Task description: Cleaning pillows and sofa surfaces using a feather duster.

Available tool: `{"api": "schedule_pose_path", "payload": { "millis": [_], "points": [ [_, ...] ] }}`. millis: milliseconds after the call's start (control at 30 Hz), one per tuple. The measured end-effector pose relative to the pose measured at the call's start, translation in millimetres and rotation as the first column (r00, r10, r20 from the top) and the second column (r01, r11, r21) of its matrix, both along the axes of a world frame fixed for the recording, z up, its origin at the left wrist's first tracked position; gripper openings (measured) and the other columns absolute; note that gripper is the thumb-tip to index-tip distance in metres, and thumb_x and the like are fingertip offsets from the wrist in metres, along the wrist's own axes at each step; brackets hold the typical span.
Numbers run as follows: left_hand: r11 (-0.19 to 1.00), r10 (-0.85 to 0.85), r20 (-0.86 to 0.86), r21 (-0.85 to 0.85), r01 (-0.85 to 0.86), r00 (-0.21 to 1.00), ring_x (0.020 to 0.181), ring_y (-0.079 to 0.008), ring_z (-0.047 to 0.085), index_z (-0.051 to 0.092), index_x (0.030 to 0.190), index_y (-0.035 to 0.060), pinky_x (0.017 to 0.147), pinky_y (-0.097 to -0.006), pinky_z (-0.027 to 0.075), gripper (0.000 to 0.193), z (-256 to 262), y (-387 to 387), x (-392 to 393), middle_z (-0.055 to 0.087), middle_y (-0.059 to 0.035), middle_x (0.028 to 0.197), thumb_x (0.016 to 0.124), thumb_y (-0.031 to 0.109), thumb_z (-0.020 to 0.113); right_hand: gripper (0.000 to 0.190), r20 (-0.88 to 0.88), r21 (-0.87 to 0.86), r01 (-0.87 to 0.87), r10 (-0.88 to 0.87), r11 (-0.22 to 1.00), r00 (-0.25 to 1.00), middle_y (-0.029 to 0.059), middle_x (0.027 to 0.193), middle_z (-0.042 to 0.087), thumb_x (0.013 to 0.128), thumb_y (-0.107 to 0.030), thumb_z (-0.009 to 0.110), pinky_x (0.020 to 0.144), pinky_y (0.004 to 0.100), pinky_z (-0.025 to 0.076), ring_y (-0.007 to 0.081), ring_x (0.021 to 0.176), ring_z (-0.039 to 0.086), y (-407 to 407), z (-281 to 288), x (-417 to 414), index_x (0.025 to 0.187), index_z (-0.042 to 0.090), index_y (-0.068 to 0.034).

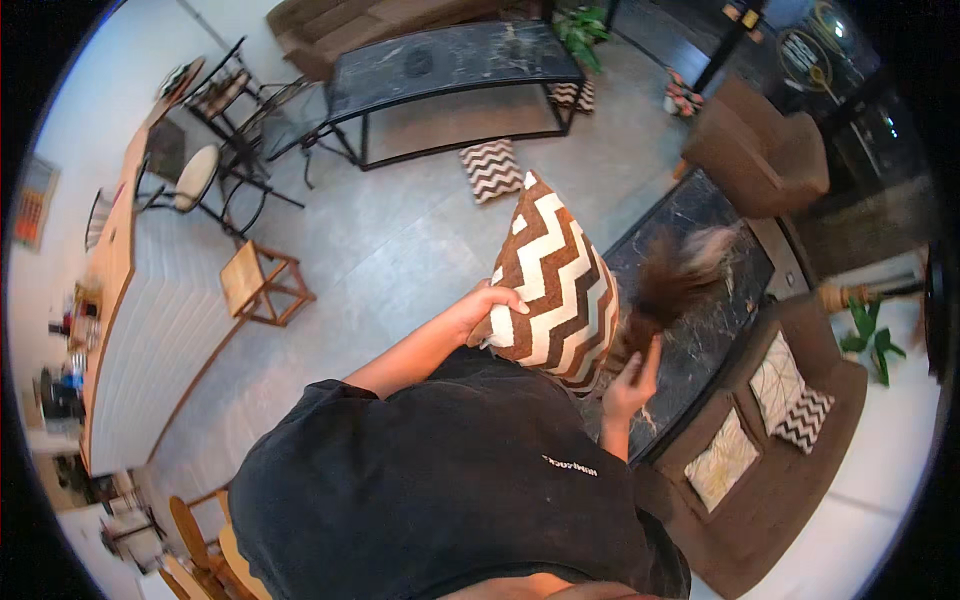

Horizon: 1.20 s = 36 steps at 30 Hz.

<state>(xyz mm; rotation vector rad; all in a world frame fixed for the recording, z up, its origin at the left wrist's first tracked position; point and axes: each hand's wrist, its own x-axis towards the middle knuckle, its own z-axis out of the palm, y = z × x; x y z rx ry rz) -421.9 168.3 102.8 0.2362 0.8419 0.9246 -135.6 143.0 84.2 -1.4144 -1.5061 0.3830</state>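
Note:
A brown, white and dark zigzag-patterned cushion (551, 292) is held up in front of my body. My left hand (487, 304) grips its left edge, the thumb lying over the patterned face. On the cushion's other side my right hand (631, 382) is closed around the lower end of a brown feather duster (671, 289). The duster's fluffy head is blurred and points up and to the right, over a black marble-patterned table. Where the duster's lower end passes near the cushion, I cannot tell whether they touch.
A zigzag cushion (492, 171) lies on the floor near a low black table (450, 64). To the right are the marble-patterned table (694, 352), a brown armchair (757, 150) and a brown sofa (780, 510) with cushions. A wooden stool (244, 281) stands by the counter (120, 255).

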Motion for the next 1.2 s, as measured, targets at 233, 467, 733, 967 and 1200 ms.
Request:
{"api": "schedule_pose_path", "payload": {
  "millis": [233,467,733,967,1200],
  "points": [
    [1.0,0.023,-0.187,0.006,-0.023,0.982,0.104,-0.0263,0.063,0.053,0.126,-0.0044,0.093,-0.0377,0.05,0.062,40,3,-5,0.064,-0.0159,0.116,0.066,-0.002,0.065,0.034,0.055,-0.696,-0.051,0.125,0.716,0.991,0.0238,0.117,0.065,0.095,-0.009,0.051,0.09,0.0383,0.047,0.0347,0.106,0.064,73,10,11,0.128,0.058,0.0],
    [0.983,0.01,-0.198,0.184,0.027,0.98,0.102,-0.0222,0.063,0.059,0.119,-0.0047,0.091,-0.0336,0.048,0.057,44,4,-7,0.066,-0.0129,0.112,0.064,-0.002,0.07,0.054,-0.308,-0.254,-0.005,-0.076,0.967,0.948,0.0229,0.137,0.047,0.1,-0.024,0.049,0.087,0.0378,0.05,0.0326,0.113,0.057,59,14,-9,0.144,0.032,0.002],
    [0.985,0.037,-0.351,0.169,0.025,0.936,0.096,-0.0193,0.063,0.066,0.107,-0.0056,0.087,-0.032,0.049,0.045,44,4,-12,0.069,-0.01,0.105,0.063,-0.001,0.074,0.042,-0.093,-0.387,0.09,-0.136,0.918,0.986,0.0202,0.113,0.061,0.097,-0.022,0.054,0.07,0.0344,0.05,0.0258,0.082,0.061,79,55,6,0.127,0.05,0.006],
    [0.964,0.189,-0.353,0.246,-0.104,0.916,0.093,-0.0172,0.063,0.067,0.105,-0.0039,0.084,-0.0306,0.049,0.043,28,-6,3,0.069,-0.008,0.101,0.063,0.0,0.073,0.04,-0.47,-0.618,-0.274,-0.067,0.737,0.88,0.0142,0.101,0.062,0.098,-0.022,0.052,0.058,0.0297,0.044,0.0166,0.069,0.054,58,28,-4,0.128,0.051,0.004],
    [0.939,0.303,-0.373,0.272,-0.209,0.877,0.093,-0.0202,0.064,0.065,0.109,-0.005,0.086,-0.0328,0.05,0.047,-7,-4,3,0.069,-0.0106,0.103,0.063,-0.002,0.07,0.039,-0.329,-0.278,-0.134,0.036,0.951,0.943,0.0132,0.115,0.058,0.099,-0.017,0.053,0.078,0.0354,0.049,0.0246,0.086,0.058,90,30,16,0.133,0.044,0.0]
  ]
}}
